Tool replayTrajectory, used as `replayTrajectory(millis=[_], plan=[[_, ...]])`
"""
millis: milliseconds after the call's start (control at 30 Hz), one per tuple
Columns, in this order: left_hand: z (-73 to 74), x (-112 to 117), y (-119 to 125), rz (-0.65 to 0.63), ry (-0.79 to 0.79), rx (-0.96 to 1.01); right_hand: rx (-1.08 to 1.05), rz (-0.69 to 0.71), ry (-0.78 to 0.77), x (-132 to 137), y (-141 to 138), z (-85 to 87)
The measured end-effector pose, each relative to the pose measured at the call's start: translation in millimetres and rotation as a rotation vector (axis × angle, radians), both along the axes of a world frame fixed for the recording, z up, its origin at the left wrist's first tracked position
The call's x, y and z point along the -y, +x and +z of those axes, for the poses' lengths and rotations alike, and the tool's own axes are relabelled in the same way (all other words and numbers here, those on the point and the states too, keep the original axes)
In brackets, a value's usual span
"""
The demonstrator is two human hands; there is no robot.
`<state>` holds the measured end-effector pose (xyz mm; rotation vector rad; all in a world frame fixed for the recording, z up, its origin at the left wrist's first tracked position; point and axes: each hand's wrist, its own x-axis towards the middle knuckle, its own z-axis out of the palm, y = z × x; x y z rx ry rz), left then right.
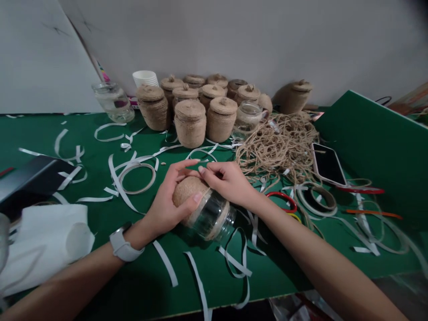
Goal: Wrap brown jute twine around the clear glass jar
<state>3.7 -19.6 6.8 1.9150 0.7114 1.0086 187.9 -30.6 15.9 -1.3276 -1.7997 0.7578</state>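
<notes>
A glass jar [209, 218] lies tilted on its side between my hands, its open mouth toward the lower right. Jute twine [189, 191] covers its base end, and the glass nearer the mouth is bare apart from a band of twine or tape. My left hand [177, 196] wraps around the covered end, thumb across the side. At the jar's upper side my right hand [225, 180] has thumb and forefinger pinched together; a thin strand of twine seems to run from them, though the fingers mostly hide it.
Several twine-wrapped lidded jars [190, 125] stand at the back, with a bare glass jar [115, 102] to their left. A heap of loose twine [281, 145], a phone [329, 165], red-handled scissors [284, 196] and tape rolls [317, 200] lie right. White strips [165, 263] litter the green table.
</notes>
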Motion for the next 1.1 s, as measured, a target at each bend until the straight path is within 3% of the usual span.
replayTrajectory(millis=[333, 467, 567, 733, 1100], plan=[[-4.8, -3.0, -3.5, -0.056, -0.062, -0.019, 0.07, -0.019, 0.018, 3.7, 1.4, 5.2], [-3.5, -11.1, -9.3, -0.073, -0.196, -0.188, 0.064, -0.052, 0.038, 6.8, 0.9, 5.4], [-0.8, -15.5, -12.9, -0.104, -0.185, -0.261, 0.053, -0.066, 0.065, 7.1, 1.3, 5.6], [3.9, -16.2, -11.4, -0.117, -0.098, -0.213, 0.06, -0.146, 0.094, 5.4, 3.6, 4.0], [-3.0, -9.3, -5.9, -0.053, -0.227, -0.03, 0.069, -0.198, 0.138, 8.2, -1.5, -4.5]])
